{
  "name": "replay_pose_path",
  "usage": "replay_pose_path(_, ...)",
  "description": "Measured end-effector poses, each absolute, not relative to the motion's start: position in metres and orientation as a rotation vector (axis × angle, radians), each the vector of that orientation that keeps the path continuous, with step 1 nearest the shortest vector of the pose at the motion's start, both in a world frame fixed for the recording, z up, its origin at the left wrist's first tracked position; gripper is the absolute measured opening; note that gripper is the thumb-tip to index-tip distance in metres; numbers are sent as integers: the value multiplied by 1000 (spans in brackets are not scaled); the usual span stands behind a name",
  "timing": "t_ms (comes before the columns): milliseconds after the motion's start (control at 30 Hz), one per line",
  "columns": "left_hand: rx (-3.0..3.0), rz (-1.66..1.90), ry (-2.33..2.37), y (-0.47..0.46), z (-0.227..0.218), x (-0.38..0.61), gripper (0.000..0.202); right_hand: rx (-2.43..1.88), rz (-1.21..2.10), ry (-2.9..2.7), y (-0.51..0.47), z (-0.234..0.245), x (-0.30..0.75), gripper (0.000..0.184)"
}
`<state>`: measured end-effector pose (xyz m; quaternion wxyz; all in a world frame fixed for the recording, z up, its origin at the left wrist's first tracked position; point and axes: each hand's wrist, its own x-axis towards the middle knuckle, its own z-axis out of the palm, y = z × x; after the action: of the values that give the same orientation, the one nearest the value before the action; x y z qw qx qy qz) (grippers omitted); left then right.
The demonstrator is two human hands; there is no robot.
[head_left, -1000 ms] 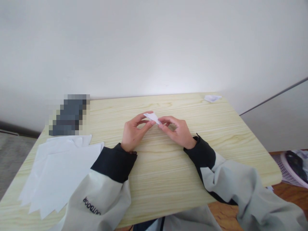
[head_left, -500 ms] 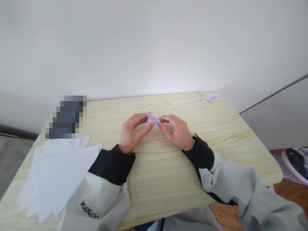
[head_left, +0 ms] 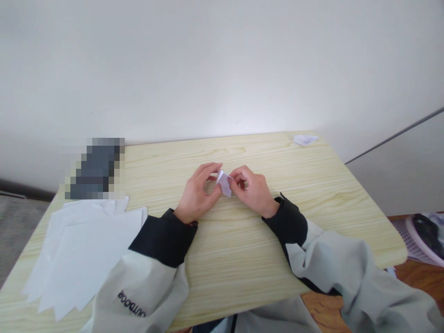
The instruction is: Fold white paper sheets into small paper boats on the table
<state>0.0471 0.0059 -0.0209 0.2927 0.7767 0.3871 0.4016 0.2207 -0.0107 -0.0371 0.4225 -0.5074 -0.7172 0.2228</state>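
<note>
A small folded piece of white paper (head_left: 224, 183) is held just above the middle of the light wooden table (head_left: 243, 259). My left hand (head_left: 197, 194) pinches its left side with thumb and fingers curled in. My right hand (head_left: 252, 190) grips the right side, fingers bent tightly over it. Both wrists rest near the tabletop, in dark cuffs with pale grey sleeves.
A loose stack of white paper sheets (head_left: 83, 252) lies at the table's left front. A blurred dark object (head_left: 95, 169) sits at the back left. A small folded paper piece (head_left: 304, 138) rests at the back right corner. A basket (head_left: 425, 238) stands on the floor at right.
The folded paper has turned from lying flat to a more upright, folded-in shape. Both hands have closed in towards each other, the right fingers curling tighter.
</note>
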Motion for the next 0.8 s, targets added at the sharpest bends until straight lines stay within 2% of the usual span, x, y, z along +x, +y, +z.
replay_pose_path(233, 2006, 959, 1193, 8, -28, 47, 37, -1253, 533, -1825, -11, -38, 221, 12)
replay_pose_path(367, 1755, 1033, 1074, 10, -31, 46, 35, -1208, 534, -1843, -9, -37, 223, 14)
replay_pose_path(533, 1465, 1033, 873, 12, -28, 44, 43, -1136, 625, -1782, -7, -38, 227, 14)
replay_pose_path(800, 1134, 980, 869, 14, -23, 39, 46, -1120, 704, -1778, -7, -36, 229, 15)
